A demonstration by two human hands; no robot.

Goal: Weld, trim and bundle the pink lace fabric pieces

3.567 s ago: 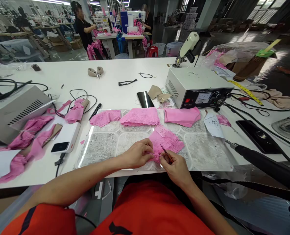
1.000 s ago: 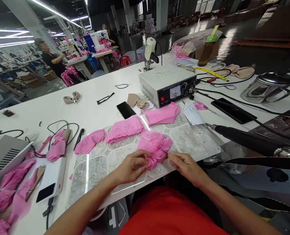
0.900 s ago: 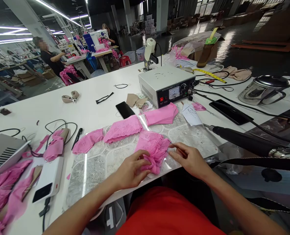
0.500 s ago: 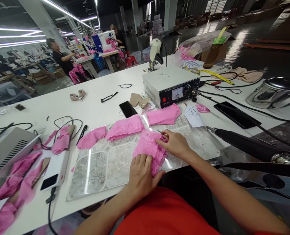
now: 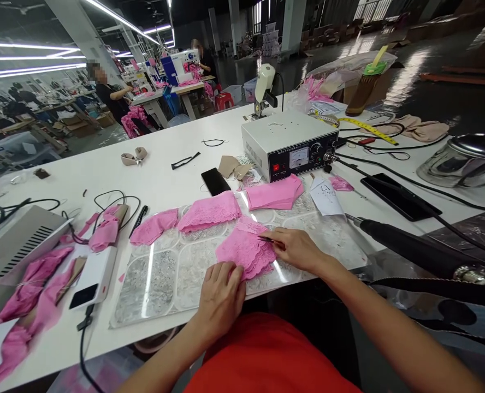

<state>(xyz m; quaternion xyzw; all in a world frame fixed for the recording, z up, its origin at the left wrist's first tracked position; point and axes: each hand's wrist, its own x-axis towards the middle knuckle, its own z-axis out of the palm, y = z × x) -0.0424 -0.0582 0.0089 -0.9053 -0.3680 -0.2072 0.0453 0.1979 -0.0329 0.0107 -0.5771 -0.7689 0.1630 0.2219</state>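
A layered piece of pink lace fabric [image 5: 244, 248] lies on the clear-covered, marble-patterned board in front of me. My left hand [image 5: 222, 292] is closed at its lower left edge, with the fingertips on the lace and the thumb partly hidden. From the right, my right hand [image 5: 295, 246] grips a small pointed metal tool [image 5: 268, 239]; its tip is over the lace, and most of it is covered by my fingers. Just beyond lie a pink lace-edged piece [image 5: 210, 210], a smaller pink piece [image 5: 154, 225] and a pink stack [image 5: 274, 192].
A control box [image 5: 291, 142] with a lit red switch stands behind the fabric. A black phone [image 5: 215, 181] lies before it. At right are a black cabled handpiece [image 5: 410, 245], another phone [image 5: 400, 196] and a glass kettle [image 5: 463, 161]. A white power bank [image 5: 93, 278] lies left.
The lace fabric has been spread flatter and shifted slightly left. My left hand has moved left with its edge. My right hand has lowered slightly, turning the tool over the lace.
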